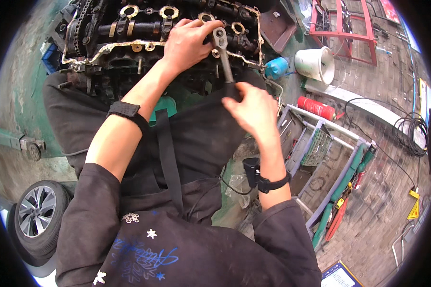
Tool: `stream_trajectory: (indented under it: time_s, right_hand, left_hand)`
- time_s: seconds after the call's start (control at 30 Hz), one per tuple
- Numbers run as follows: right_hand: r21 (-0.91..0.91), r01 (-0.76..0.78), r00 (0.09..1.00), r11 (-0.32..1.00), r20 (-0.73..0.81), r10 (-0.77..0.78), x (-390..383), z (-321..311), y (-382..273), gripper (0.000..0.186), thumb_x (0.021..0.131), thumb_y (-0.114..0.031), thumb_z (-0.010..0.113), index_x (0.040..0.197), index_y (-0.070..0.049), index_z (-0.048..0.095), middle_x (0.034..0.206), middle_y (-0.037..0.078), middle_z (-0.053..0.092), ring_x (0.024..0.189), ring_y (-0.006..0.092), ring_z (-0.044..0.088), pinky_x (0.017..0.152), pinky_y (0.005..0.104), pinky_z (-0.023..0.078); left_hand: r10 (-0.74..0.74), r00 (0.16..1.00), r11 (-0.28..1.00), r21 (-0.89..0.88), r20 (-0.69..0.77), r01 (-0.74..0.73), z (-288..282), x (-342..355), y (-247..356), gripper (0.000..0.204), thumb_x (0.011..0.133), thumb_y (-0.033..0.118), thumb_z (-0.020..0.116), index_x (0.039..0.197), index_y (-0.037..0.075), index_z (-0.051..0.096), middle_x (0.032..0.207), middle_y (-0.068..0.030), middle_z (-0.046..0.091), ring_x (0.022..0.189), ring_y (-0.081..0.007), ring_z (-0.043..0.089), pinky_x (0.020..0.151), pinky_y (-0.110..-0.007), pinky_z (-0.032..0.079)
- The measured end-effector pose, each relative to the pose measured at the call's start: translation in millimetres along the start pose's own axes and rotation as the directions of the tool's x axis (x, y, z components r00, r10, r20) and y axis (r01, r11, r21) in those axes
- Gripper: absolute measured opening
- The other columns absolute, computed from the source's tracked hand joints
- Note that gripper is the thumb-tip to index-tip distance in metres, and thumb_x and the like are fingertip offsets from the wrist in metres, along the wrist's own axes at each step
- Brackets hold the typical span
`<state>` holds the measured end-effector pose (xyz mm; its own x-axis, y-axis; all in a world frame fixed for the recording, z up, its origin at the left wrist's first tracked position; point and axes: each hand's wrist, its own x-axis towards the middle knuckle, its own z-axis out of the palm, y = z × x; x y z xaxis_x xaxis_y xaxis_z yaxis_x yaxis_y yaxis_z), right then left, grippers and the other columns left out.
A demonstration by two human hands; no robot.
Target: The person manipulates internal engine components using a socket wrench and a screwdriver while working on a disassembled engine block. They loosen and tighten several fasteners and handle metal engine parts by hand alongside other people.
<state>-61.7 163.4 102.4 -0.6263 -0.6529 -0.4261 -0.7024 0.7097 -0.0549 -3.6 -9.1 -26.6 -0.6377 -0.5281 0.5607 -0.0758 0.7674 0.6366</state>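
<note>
An opened engine (143,28) with oily camshafts and a pale gasket edge lies in front of me at the top of the view. Over its right part stands a ratchet wrench (223,55), its round steel head up on the engine and its dark grip pointing back at me. My left hand (189,42) is closed at the head, index finger and thumb against its left side; what lies beneath the head is hidden. Around the grip's end my right hand (257,109) is closed, thumb on the left. The bolt or socket under the wrench cannot be made out.
A timing chain (84,24) runs along the engine's left end. To the right are a dark tray (277,26), a white bucket (315,64), a red fire extinguisher (317,108) and a metal tool cart (321,125). A wheel (38,213) lies at left.
</note>
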Motion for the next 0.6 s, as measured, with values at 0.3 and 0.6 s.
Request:
stream_trajectory:
  time_s: [0.3,0.6]
  right_hand:
    - [-0.031,-0.005,0.949,1.0,-0.314,-0.005,33.7,5.0,30.0,0.034,0.072,-0.025,0.072,0.103,-0.009,0.069,0.089,0.018,0.068,0.085,0.0375,0.065,0.079,0.0438,0.05]
    - [0.264,-0.008,1.0,0.964,0.03,0.0,-11.2,13.1,-28.8,0.041,0.072,-0.043,0.073,0.081,-0.004,0.067,0.067,0.021,0.063,0.069,0.0374,0.065,0.062,0.0444,0.05]
  left_hand:
    - [-0.015,1.0,1.0,0.024,0.012,0.015,-3.7,0.7,4.3,0.039,0.07,0.017,0.071,0.108,0.016,0.063,0.082,-0.0036,0.066,0.079,-0.0212,0.064,0.077,-0.034,0.048]
    - [0.005,0.998,1.0,0.02,-0.068,-0.004,-0.6,2.1,3.3,0.039,0.072,0.031,0.077,0.106,0.018,0.066,0.071,-0.0036,0.061,0.069,-0.0226,0.06,0.068,-0.033,0.047]
